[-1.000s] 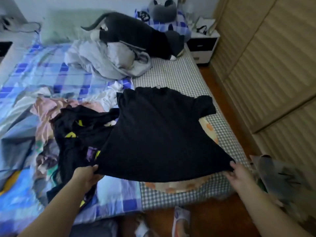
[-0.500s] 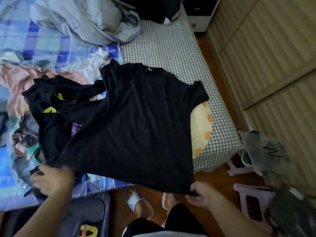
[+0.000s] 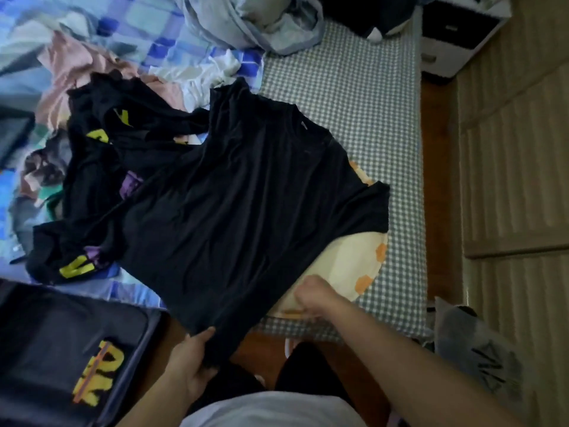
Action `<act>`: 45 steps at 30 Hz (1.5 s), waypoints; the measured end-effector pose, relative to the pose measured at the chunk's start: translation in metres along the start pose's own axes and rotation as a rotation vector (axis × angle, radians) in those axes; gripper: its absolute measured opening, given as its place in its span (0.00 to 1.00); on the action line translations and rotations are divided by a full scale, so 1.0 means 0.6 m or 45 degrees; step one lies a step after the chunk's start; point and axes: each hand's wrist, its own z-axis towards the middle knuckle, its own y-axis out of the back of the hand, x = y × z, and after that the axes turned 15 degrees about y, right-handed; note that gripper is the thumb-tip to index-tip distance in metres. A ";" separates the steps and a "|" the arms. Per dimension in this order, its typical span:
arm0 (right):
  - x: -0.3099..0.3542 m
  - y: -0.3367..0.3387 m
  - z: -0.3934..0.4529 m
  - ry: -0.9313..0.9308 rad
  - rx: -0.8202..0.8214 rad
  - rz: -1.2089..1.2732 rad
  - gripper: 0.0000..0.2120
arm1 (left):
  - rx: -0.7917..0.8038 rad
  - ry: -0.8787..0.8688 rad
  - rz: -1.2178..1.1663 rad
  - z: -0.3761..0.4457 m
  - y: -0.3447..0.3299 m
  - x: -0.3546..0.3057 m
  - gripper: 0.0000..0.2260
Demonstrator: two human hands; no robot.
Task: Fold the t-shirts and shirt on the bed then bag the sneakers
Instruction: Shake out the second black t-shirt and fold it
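A plain black t-shirt (image 3: 246, 204) lies spread on the bed, collar away from me, its hem hanging over the near edge. My left hand (image 3: 192, 362) grips the hem's lower corner off the bed. My right hand (image 3: 311, 295) is curled at the shirt's right side edge, apparently holding it, over a cream cloth with orange spots (image 3: 354, 263). A second black garment with yellow and purple print (image 3: 92, 186) lies crumpled to the left, partly under the t-shirt. No sneakers are visible.
Pink (image 3: 70, 66), white (image 3: 209, 75) and grey (image 3: 246, 20) clothes are piled on the blue plaid sheet at the back. A dark bag with yellow lettering (image 3: 61, 359) lies lower left. A grey plastic bag (image 3: 480, 359) sits by the wooden wardrobe (image 3: 517, 149); a nightstand (image 3: 455, 32) stands top right.
My view has tilted down and closer. Both hands have shifted: the left hand came from the far left corner to the hem's lowest corner, the right hand rose to the shirt's right side.
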 end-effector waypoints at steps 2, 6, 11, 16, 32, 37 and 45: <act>-0.060 0.115 0.071 0.050 -0.273 -0.245 0.10 | -0.088 -0.037 -0.168 0.013 -0.016 0.036 0.13; -0.157 0.314 0.199 0.109 -0.380 -0.670 0.25 | -0.415 -0.187 -0.258 0.031 -0.060 0.104 0.06; -0.237 0.410 0.321 0.056 -0.291 -1.034 0.43 | -0.625 -0.296 -0.080 0.047 -0.058 0.153 0.15; -0.260 0.389 0.289 0.086 -0.300 -0.910 0.24 | -0.385 -0.076 -0.043 0.019 -0.058 0.169 0.08; -0.264 0.376 0.302 -0.176 -0.387 -0.273 0.35 | -0.668 -0.099 -0.407 0.017 -0.052 0.185 0.16; -0.230 0.361 0.332 -0.088 -0.459 0.294 0.30 | -0.649 -0.100 -0.523 0.009 -0.043 0.207 0.11; -0.297 0.348 0.104 -0.165 -0.591 0.391 0.18 | -0.377 -0.149 -0.665 -0.042 -0.041 0.189 0.18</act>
